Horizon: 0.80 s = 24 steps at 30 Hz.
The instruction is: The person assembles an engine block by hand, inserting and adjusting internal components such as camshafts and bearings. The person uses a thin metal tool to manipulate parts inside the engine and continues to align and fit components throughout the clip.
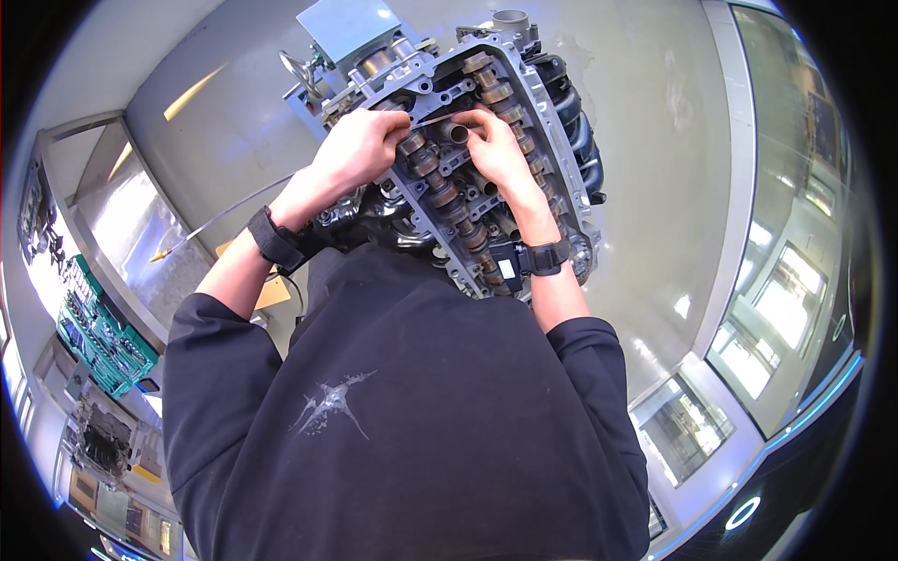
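Observation:
An engine (571,201) with its top uncovered stands in front of me, showing a left camshaft (446,194) and a right camshaft (499,92). Over the far part of the opening, my left hand (360,145) has its fingers pinched at the left camshaft's far end. My right hand (496,154) is closed too, thumb and forefinger together beside a round tube opening (456,134). A thin strip (432,121) runs between the fingertips of both hands; its exact kind is too small to tell. Each wrist wears a black band.
A blue-grey box-shaped part (348,30) rises at the engine's far left. Black curved pipes (582,131) line its right side. A thin grey line with a brass tip (161,255) sticks out to the left. A green tool case (108,337) lies open at far left.

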### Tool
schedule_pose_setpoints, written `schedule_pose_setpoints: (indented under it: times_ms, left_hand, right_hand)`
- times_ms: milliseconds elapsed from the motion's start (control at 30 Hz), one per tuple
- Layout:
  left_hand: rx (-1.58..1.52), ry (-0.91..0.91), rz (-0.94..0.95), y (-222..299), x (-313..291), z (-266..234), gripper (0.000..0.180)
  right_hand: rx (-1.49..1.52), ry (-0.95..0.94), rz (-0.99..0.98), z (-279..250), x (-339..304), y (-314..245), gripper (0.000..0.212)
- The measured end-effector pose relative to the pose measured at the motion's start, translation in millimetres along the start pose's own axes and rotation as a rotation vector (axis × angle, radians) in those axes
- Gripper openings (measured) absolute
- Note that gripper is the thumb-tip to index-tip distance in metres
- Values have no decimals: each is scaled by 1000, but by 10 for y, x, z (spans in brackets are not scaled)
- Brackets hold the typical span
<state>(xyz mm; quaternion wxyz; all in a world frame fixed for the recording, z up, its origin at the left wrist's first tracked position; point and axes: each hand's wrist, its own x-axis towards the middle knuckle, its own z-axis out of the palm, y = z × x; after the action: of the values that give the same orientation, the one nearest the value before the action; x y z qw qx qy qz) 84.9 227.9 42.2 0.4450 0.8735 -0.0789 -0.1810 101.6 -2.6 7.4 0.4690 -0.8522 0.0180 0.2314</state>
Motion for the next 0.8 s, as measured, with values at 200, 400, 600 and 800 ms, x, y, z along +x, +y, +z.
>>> schedule_pose_setpoints:
  times_ms: [200,400,600,800]
  left_hand:
    - [-10,-6,33,13,-16,-17,18]
    - [-18,-28,41,14,-18,-57,17]
    - [-23,-28,41,68,-48,-84,18]
    - [-2,-36,31,130,-124,-132,20]
  right_hand:
    - [15,-30,21,-32,0,8,25]
    - [-25,-6,17,-59,-41,-135,24]
    - [-133,35,-16,-103,-103,-240,25]
    - [-162,44,-33,-133,-176,-304,26]
